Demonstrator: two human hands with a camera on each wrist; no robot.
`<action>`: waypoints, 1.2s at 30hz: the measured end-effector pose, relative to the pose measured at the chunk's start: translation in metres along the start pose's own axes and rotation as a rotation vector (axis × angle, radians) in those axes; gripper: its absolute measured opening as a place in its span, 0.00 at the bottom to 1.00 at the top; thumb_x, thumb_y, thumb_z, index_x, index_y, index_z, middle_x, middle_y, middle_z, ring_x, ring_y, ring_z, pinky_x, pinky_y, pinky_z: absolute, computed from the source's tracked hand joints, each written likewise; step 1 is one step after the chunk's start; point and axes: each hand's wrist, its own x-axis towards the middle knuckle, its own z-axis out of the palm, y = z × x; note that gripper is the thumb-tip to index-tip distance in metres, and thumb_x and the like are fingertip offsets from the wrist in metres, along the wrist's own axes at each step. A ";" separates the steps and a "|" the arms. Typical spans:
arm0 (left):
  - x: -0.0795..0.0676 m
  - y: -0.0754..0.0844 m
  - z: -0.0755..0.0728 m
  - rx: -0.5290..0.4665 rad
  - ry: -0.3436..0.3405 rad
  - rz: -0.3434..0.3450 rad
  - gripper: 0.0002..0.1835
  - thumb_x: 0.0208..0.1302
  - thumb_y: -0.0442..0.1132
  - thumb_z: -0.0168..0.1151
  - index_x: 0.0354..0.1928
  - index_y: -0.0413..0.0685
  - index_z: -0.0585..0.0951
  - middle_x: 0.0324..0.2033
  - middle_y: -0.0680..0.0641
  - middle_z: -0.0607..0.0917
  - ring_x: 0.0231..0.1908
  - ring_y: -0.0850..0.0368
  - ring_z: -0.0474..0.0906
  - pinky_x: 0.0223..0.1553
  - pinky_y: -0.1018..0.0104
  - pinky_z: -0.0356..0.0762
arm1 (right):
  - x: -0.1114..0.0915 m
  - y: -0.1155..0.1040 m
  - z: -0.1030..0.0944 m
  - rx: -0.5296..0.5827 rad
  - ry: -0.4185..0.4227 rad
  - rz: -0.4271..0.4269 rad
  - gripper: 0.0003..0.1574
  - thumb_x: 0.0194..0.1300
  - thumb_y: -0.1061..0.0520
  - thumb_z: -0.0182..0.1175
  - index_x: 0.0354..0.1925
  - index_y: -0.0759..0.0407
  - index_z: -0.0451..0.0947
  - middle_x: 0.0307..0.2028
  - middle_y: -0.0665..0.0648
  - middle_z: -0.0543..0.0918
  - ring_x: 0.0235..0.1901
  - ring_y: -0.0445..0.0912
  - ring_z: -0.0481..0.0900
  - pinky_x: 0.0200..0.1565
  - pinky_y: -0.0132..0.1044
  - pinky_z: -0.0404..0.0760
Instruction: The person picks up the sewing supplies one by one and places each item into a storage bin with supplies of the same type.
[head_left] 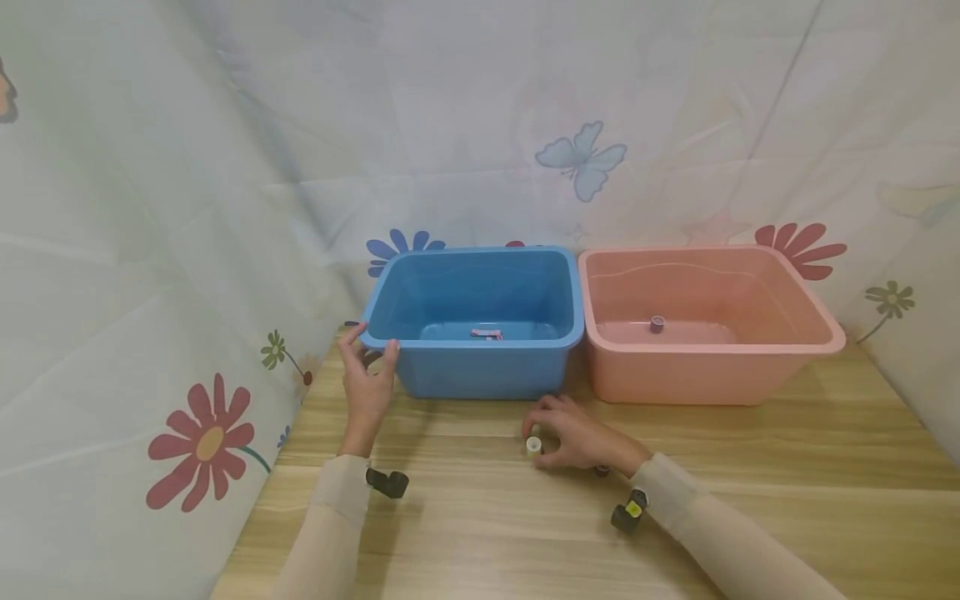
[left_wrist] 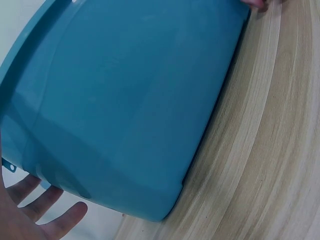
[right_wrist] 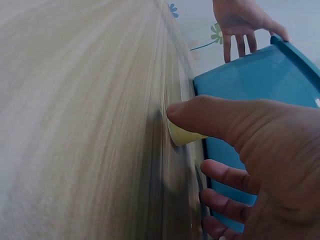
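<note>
At the near left corner of a blue plastic tub [head_left: 480, 371], my left hand [head_left: 367, 387] holds the rim, thumb on the front and fingers round the side. The left wrist view shows its spread fingers [left_wrist: 60, 222] by the tub wall. In front of that tub, my right hand [head_left: 573, 433] pinches a small pale yellow cylinder [head_left: 534, 445] with a round hollow end, low over the table. From the right wrist, the thumb lies across the cylinder [right_wrist: 185, 136] and the other fingers are bent. A small dark piece [head_left: 602, 471] is partly hidden under the right wrist.
A pink tub [head_left: 682, 375] stands right beside the blue one, with a small dark cylinder [head_left: 657, 324] inside. Inside the blue tub lies a small pink-and-white item [head_left: 487, 333]. Both tubs stand on the wood-grain table [head_left: 465, 533], before a printed curtain [head_left: 450, 125].
</note>
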 end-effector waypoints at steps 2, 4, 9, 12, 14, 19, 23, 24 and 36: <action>0.001 -0.001 0.000 -0.003 -0.003 -0.013 0.36 0.73 0.46 0.63 0.74 0.43 0.58 0.65 0.29 0.74 0.59 0.35 0.74 0.51 0.43 0.74 | 0.000 0.001 0.001 -0.011 0.003 -0.002 0.20 0.54 0.50 0.79 0.44 0.42 0.82 0.50 0.51 0.77 0.53 0.52 0.70 0.56 0.55 0.69; 0.001 -0.003 -0.001 -0.008 -0.005 -0.020 0.36 0.73 0.47 0.63 0.74 0.44 0.58 0.65 0.30 0.74 0.59 0.36 0.74 0.51 0.45 0.74 | 0.000 0.001 0.001 -0.023 0.009 -0.005 0.19 0.55 0.49 0.79 0.43 0.42 0.82 0.50 0.51 0.77 0.53 0.52 0.70 0.55 0.55 0.70; 0.001 -0.004 0.000 -0.016 -0.005 -0.021 0.37 0.73 0.47 0.64 0.75 0.45 0.58 0.65 0.31 0.74 0.59 0.36 0.74 0.51 0.44 0.74 | -0.001 0.003 0.002 -0.036 0.015 -0.007 0.17 0.55 0.49 0.78 0.43 0.42 0.83 0.51 0.51 0.78 0.52 0.52 0.71 0.53 0.54 0.70; 0.001 -0.004 0.000 -0.015 -0.004 -0.017 0.36 0.73 0.47 0.63 0.75 0.45 0.58 0.65 0.30 0.74 0.59 0.35 0.74 0.52 0.42 0.73 | -0.001 0.004 0.002 -0.040 0.024 -0.016 0.17 0.55 0.50 0.78 0.43 0.43 0.84 0.51 0.51 0.78 0.52 0.53 0.71 0.53 0.55 0.71; 0.001 -0.003 0.000 -0.013 -0.003 -0.016 0.36 0.73 0.46 0.63 0.74 0.45 0.58 0.65 0.30 0.74 0.59 0.35 0.74 0.52 0.43 0.73 | -0.001 0.005 0.003 -0.039 0.028 -0.019 0.18 0.54 0.50 0.78 0.43 0.43 0.84 0.50 0.51 0.78 0.52 0.53 0.71 0.53 0.55 0.71; 0.001 -0.003 0.000 -0.005 -0.002 -0.022 0.36 0.73 0.47 0.63 0.74 0.45 0.59 0.64 0.30 0.75 0.59 0.36 0.74 0.51 0.46 0.73 | -0.001 0.004 0.003 -0.035 0.026 -0.014 0.17 0.55 0.50 0.78 0.42 0.42 0.83 0.50 0.51 0.78 0.52 0.52 0.71 0.53 0.54 0.71; 0.001 -0.002 0.000 0.006 0.000 -0.023 0.35 0.73 0.46 0.63 0.74 0.45 0.59 0.64 0.30 0.75 0.59 0.36 0.75 0.51 0.47 0.73 | -0.001 0.004 0.003 -0.035 0.033 -0.016 0.17 0.54 0.51 0.78 0.41 0.42 0.83 0.50 0.51 0.78 0.50 0.52 0.71 0.51 0.54 0.71; 0.001 -0.002 0.000 0.009 0.000 -0.024 0.35 0.73 0.47 0.63 0.74 0.45 0.59 0.64 0.30 0.75 0.59 0.36 0.75 0.52 0.47 0.73 | -0.001 0.003 0.003 -0.035 0.035 -0.014 0.17 0.54 0.50 0.78 0.41 0.42 0.83 0.50 0.51 0.78 0.50 0.52 0.71 0.51 0.53 0.70; 0.000 -0.002 0.000 0.030 -0.006 -0.033 0.35 0.74 0.47 0.63 0.74 0.46 0.58 0.65 0.33 0.75 0.59 0.38 0.75 0.49 0.50 0.75 | 0.000 0.004 0.003 0.005 0.038 -0.019 0.16 0.55 0.52 0.78 0.40 0.42 0.82 0.49 0.51 0.78 0.50 0.51 0.71 0.54 0.54 0.69</action>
